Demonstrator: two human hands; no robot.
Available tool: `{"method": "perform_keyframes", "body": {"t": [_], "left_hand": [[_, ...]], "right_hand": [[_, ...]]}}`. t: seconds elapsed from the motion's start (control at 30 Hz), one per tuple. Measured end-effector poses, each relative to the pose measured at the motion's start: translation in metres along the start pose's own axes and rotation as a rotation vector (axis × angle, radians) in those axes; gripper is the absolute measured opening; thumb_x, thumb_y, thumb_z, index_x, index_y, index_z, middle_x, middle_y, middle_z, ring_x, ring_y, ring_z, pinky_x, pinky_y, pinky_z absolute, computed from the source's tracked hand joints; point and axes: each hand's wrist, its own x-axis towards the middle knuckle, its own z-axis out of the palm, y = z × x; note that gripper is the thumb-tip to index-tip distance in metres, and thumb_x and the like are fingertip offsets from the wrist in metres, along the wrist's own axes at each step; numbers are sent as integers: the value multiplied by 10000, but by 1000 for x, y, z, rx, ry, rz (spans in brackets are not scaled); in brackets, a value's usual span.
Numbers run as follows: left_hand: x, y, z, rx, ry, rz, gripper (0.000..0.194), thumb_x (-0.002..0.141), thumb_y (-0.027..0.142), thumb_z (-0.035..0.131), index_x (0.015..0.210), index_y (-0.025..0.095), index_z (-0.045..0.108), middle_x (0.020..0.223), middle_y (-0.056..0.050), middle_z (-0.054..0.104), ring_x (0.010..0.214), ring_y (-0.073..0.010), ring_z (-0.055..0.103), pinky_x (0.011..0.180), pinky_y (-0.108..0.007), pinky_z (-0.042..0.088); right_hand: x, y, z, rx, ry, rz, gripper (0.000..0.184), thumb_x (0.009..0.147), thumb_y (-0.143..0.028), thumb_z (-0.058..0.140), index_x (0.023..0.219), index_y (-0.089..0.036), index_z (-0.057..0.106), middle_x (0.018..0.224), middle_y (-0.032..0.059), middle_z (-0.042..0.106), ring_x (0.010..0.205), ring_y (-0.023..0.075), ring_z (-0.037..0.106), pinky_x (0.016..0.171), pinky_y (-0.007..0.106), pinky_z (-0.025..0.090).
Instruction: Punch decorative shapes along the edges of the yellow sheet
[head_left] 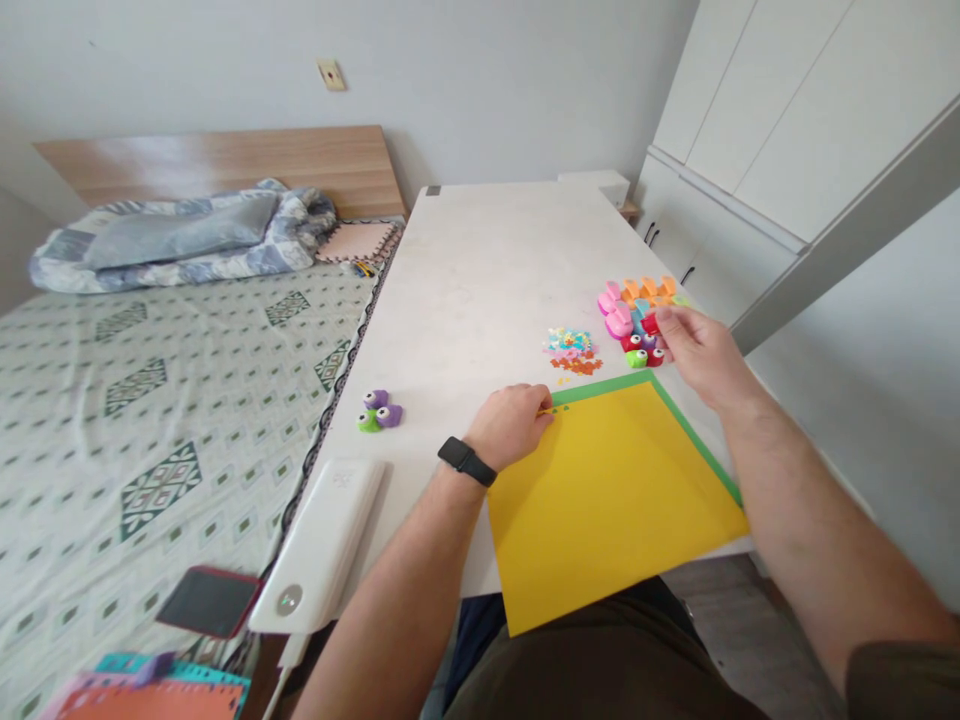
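Observation:
A yellow paper sheet [600,500] lies over a green sheet [697,440], whose strip shows along the far and right edges. The fingers of my left hand [517,425], with a dark watch on the wrist, are closed at the yellow sheet's far left corner. Tiny green cut-outs [565,407] lie by the fingertips. Farther right, my right hand [701,350] pinches a red paper punch [650,324] above the group of punches. Just below it sit red and green punches with eyes [637,357]; pink punches [618,319] and orange punches [649,290] stand behind.
Piles of small blue, pink and orange-red cut-outs [576,364] lie beyond the sheets. Purple and green punches [388,414] sit at the table's left, near a white device [322,540] with a cable. A bed [187,400] adjoins the left edge; a tablet [210,600] lies there.

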Motion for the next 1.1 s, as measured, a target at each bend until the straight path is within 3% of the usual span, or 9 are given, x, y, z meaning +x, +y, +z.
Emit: {"method": "perform_keyframes", "body": {"t": [0.1,0.27,0.43,0.63,0.8,1.1], "left_hand": [[0,-1,1,2,4,10,109,908,285,597,947,202,654,930,-61,715,862,-212,664,755,-303,496],[-1,-1,2,5,7,18,98,904,273,596,938,201,653,914,-57,713,851,-211,664,745,-304,490],[0,-1,3,-1,11,26,96,901,270,598,944,203,651,912,-56,709,846,-206,663,740,-300,487],[0,0,1,-6,0,25,100,904,275,596,941,203,654,911,-58,711,847,-206,663,741,-300,489],[0,1,0,-1,-6,14,98,904,275,600,940,201,652,920,-61,713,850,-208,663,746,-300,490],[1,1,1,4,-2,16,99,903,277,603,943,202,655,919,-61,714,852,-209,664,747,-302,491]], "right_hand": [[1,18,-27,-357,102,7,551,921,-683,465,1093,-225,719,971,103,735,871,283,654,707,373,472],[-1,53,-49,-667,16,160,396,935,-514,509,1034,-216,751,1006,112,748,855,282,660,676,360,445],[-4,70,-41,-570,-4,237,380,877,-531,587,1059,-228,728,1011,79,761,864,256,677,705,351,464],[-2,69,-29,-601,-3,204,382,885,-549,567,1084,-274,742,1035,61,761,887,266,680,717,372,470],[-3,70,-28,-557,56,193,402,874,-492,591,1140,-225,732,1100,97,752,937,273,692,806,404,507],[-3,70,-23,-460,125,214,333,803,-414,683,1064,-216,746,982,91,767,877,255,704,829,406,526]]}}
